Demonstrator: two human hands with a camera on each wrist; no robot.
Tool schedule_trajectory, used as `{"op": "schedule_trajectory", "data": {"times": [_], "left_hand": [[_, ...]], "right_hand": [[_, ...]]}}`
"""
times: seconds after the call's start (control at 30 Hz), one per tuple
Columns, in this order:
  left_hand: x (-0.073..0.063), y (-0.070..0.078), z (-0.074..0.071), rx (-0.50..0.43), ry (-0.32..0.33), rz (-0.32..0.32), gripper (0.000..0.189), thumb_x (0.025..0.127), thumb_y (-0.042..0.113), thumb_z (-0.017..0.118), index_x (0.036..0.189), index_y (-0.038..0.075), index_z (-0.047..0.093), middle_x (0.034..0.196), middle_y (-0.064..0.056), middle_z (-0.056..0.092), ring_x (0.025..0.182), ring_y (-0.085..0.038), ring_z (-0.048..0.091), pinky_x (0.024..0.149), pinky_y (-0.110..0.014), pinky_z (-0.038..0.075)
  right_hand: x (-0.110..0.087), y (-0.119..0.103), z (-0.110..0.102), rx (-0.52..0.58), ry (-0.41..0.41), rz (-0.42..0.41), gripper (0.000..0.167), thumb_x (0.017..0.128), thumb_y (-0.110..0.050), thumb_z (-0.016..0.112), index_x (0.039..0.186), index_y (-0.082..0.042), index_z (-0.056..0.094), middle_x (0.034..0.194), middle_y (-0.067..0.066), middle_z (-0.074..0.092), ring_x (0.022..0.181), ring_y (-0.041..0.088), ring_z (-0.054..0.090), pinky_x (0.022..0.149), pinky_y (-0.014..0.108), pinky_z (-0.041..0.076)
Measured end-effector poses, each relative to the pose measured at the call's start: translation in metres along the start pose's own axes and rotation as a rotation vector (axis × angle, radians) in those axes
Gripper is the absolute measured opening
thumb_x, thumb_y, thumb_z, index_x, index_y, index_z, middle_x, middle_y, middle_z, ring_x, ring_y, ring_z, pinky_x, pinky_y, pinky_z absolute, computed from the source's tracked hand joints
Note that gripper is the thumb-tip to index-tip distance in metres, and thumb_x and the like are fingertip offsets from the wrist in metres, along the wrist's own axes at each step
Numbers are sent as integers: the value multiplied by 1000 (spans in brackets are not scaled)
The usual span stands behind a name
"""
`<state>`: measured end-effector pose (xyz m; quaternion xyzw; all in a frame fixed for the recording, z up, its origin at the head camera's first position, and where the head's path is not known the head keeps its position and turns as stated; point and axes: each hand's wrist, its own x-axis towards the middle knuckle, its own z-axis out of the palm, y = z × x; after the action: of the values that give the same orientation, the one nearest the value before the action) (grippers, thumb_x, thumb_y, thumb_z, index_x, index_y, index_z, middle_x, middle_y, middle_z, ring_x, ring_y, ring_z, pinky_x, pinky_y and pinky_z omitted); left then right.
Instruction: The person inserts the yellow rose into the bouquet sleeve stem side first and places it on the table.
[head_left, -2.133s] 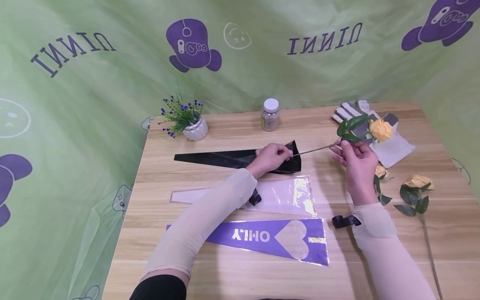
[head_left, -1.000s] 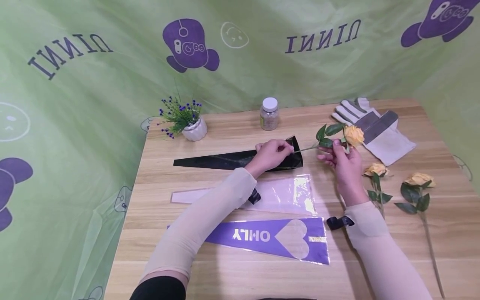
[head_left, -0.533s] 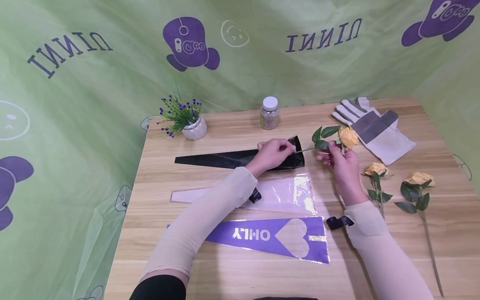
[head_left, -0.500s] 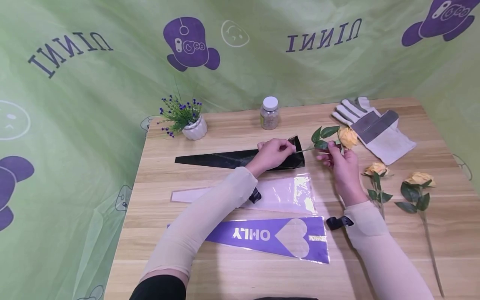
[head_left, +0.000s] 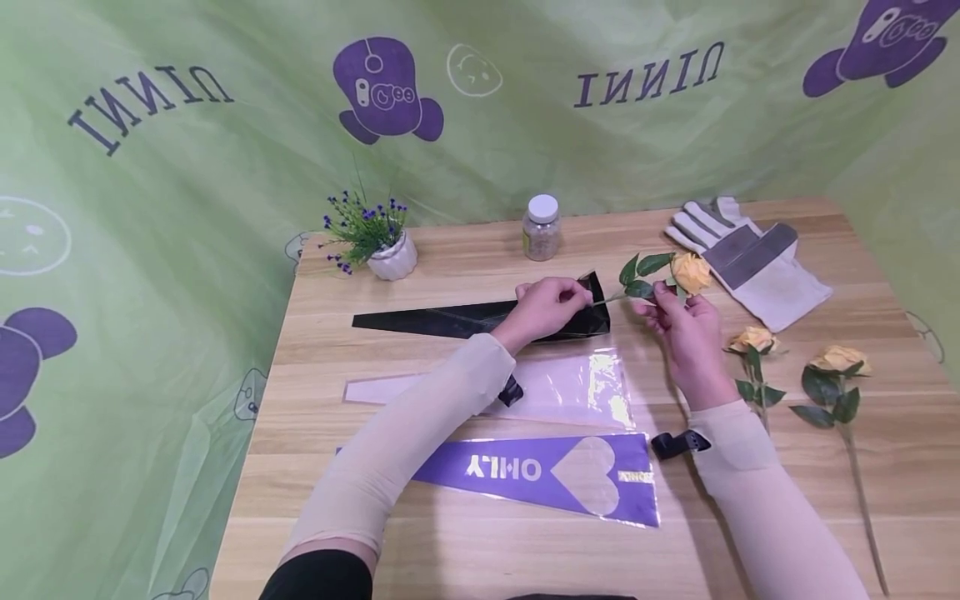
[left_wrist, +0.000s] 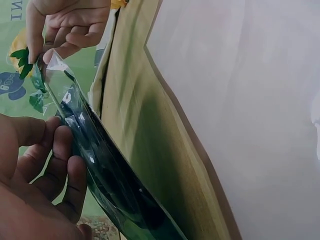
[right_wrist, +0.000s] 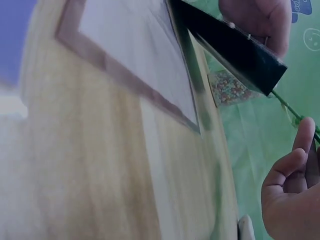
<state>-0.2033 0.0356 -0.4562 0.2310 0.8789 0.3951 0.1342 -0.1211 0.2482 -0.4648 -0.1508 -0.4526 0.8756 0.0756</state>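
Observation:
A black flower sleeve (head_left: 420, 320) lies lengthwise, its wide mouth at the right. My left hand (head_left: 546, 310) pinches the sleeve near its mouth; in the left wrist view its fingers (left_wrist: 62, 145) meet at the film's edge. My right hand (head_left: 688, 340) pinches a yellow rose (head_left: 691, 272) among the leaves below the bloom. The rose's green stem (right_wrist: 287, 106) runs into the sleeve's mouth, its lower length hidden inside the dark film. Bloom and leaves remain outside, to the right of the mouth.
Nearer me lie a pale clear-edged sleeve (head_left: 570, 387) and a purple sleeve (head_left: 525, 475) with a heart. Two more yellow roses (head_left: 753, 339) lie at the right. Behind are work gloves (head_left: 772, 287), a lidded jar (head_left: 542, 233) and a potted plant (head_left: 392, 257).
My right hand has moved left with the rose, bringing the bloom closer to the sleeve's mouth and more stem inside. The last half second shows only a slight shift. My left hand stays at the mouth.

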Motion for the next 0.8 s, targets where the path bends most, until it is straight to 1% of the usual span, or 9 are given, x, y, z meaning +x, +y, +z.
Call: {"op": "schedule_trajectory", "data": {"times": [0.17,0.3,0.4,0.53,0.63,0.8], "left_hand": [[0,0,-2,0,9,13,21,103,35,60,101,24,78,97,18,70,90,-2,59,89,-39,24],[-1,1,-2,0,15,18,22,103,36,60,102,24,77,95,18,68,88,-3,58,89,-39,23],[-2,3,-3,-3,13,17,21,103,36,60,102,23,77,94,19,67,87,-4,57,89,-38,23],[-2,4,-4,-4,12,19,21,103,36,60,102,24,77,95,19,67,88,-4,58,89,-38,24],[-1,5,-4,-2,11,21,22,103,37,59,102,24,77,96,18,68,89,-4,58,89,-38,24],[1,7,-3,6,3,33,23,104,38,58,104,23,76,98,16,69,91,-4,58,88,-37,25]], "right_hand": [[-3,4,1,-130,-53,4,32,94,-11,74,118,1,58,97,6,71,75,18,71,64,22,53],[-6,7,2,-182,-69,14,27,95,-12,73,117,-2,59,98,4,72,77,16,71,66,21,54],[-6,7,2,-141,-81,8,23,96,-12,71,115,-3,62,99,5,71,78,18,70,67,22,54],[-5,5,3,-93,-78,-2,21,96,-14,73,112,-4,64,95,5,71,75,18,70,65,22,53],[-4,6,4,-121,-67,-6,20,94,-13,75,108,-4,65,89,5,71,71,17,70,63,22,53],[-3,9,5,-176,-66,0,20,94,-14,75,107,-3,66,85,7,71,70,16,69,63,23,52]]}}
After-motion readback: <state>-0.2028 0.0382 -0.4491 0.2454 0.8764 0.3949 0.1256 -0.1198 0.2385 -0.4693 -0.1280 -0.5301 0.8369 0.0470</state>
